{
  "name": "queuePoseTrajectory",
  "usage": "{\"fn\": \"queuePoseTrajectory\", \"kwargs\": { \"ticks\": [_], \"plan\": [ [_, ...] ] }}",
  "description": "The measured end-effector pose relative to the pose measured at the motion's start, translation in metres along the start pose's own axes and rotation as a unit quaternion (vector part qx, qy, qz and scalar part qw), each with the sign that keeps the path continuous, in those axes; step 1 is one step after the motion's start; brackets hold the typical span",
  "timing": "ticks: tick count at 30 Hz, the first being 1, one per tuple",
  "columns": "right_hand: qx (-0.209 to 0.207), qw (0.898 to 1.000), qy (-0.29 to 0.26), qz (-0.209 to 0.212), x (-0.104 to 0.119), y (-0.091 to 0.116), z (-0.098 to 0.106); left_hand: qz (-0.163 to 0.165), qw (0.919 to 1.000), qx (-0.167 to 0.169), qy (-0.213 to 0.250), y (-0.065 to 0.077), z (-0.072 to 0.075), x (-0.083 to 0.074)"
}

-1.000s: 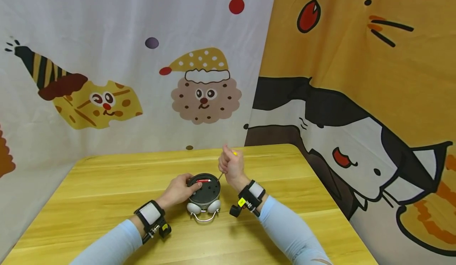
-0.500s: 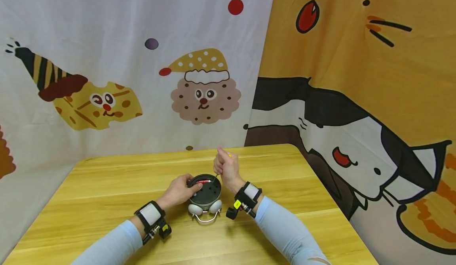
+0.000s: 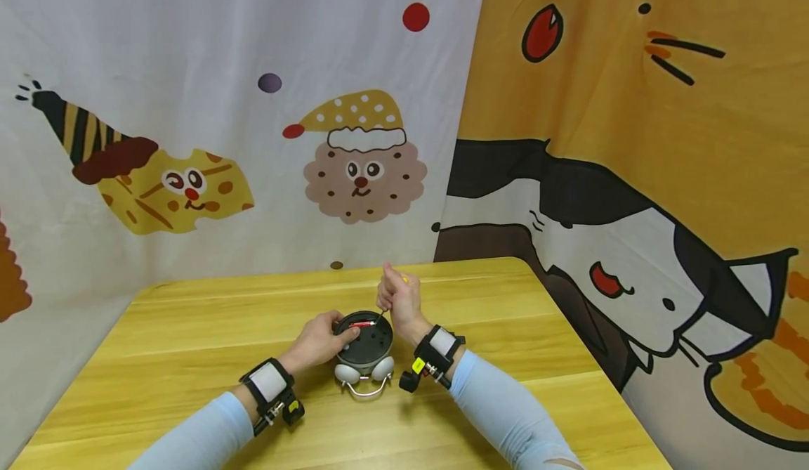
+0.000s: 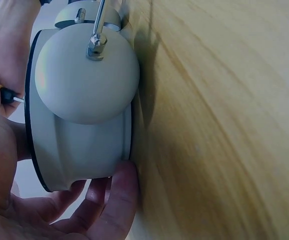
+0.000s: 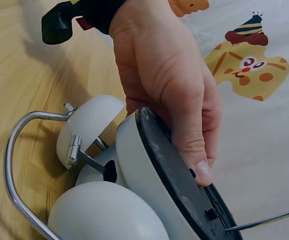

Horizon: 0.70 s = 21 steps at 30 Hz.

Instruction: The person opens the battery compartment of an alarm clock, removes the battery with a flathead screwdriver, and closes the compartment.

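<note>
A white twin-bell alarm clock (image 3: 363, 349) lies face down on the table, its black back upward and its bells and wire handle toward me. My left hand (image 3: 316, 342) grips its left side, thumb pressing on the back and fingers round the body. A red battery (image 3: 362, 324) shows in a slot in the back. My right hand (image 3: 402, 301) holds a screwdriver (image 5: 264, 219) in a fist, thumb up. In the right wrist view, the screwdriver's tip meets the black back near the slot's end; exactly what it touches is too small to tell. Its handle is mostly hidden by my fingers.
The wooden table (image 3: 208, 329) extends around the clock on all sides. Behind it hangs a white curtain (image 3: 208, 55) with cartoon prints, and an orange one (image 3: 632, 105) hangs at the right. Each wrist bears a strapped camera.
My right hand has shifted left, bringing the screwdriver's tip from the clock's right rim onto its back beside the battery. My left hand keeps its hold on the clock.
</note>
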State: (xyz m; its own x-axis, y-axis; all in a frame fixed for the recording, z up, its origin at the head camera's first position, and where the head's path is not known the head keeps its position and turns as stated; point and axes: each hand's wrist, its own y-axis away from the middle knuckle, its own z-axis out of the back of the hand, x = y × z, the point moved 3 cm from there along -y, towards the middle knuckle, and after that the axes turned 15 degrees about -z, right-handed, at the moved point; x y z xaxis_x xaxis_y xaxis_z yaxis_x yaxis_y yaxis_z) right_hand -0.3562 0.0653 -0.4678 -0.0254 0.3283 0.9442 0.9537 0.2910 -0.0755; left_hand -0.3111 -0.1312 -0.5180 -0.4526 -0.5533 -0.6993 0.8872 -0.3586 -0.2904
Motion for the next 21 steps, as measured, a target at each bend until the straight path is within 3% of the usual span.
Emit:
{"fn": "queuePoseTrajectory", "kwargs": {
  "ticks": [2, 4, 5, 11, 15, 18, 21],
  "plan": [
    [-0.002, 1.000, 0.002, -0.001, -0.001, 0.000, -0.001, -0.007, 1.0000, 0.000, -0.001, 0.000, -0.001, 0.002],
    [-0.006, 1.000, 0.007, -0.001, -0.001, 0.000, -0.002, 0.011, 0.9999, 0.002, 0.012, 0.000, 0.001, -0.002],
    [-0.007, 1.000, 0.009, -0.001, -0.001, 0.000, -0.002, 0.006, 1.0000, 0.004, 0.007, -0.001, -0.002, 0.004],
    [-0.027, 0.999, 0.026, 0.010, -0.001, 0.002, -0.007, 0.023, 0.9997, 0.000, 0.005, 0.002, 0.001, -0.007],
    [-0.029, 0.998, 0.048, 0.029, 0.000, 0.003, -0.012, 0.057, 0.9983, 0.002, 0.012, 0.003, 0.005, -0.019],
    [-0.023, 0.997, 0.059, 0.043, 0.001, 0.004, -0.015, 0.066, 0.9977, 0.005, 0.014, 0.002, 0.005, -0.018],
    [-0.025, 0.997, 0.055, 0.038, 0.001, 0.004, -0.014, 0.051, 0.9986, 0.006, 0.009, 0.001, 0.003, -0.010]
  ]
}}
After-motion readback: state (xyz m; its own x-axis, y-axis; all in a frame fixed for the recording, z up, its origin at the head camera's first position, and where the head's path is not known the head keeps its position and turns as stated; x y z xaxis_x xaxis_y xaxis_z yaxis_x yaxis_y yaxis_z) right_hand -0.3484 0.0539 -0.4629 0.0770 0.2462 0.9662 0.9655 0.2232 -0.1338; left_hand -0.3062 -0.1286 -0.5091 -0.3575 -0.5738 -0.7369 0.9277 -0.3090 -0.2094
